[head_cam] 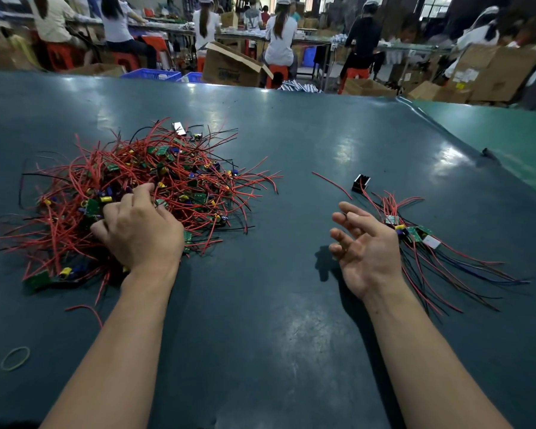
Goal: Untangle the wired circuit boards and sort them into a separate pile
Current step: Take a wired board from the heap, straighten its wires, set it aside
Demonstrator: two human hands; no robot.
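Loads of tangled boards (142,187) under your left hand (139,230), fingers curled into them; sorted pile (415,233) just past your empty, relaxed right hand (362,246). Yank hard and snagged wires probably drag neighbours along.

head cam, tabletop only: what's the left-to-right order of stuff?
rubber band → tangled pile with left hand dug into it → loose red wire → right hand, open, palm up → sorted pile
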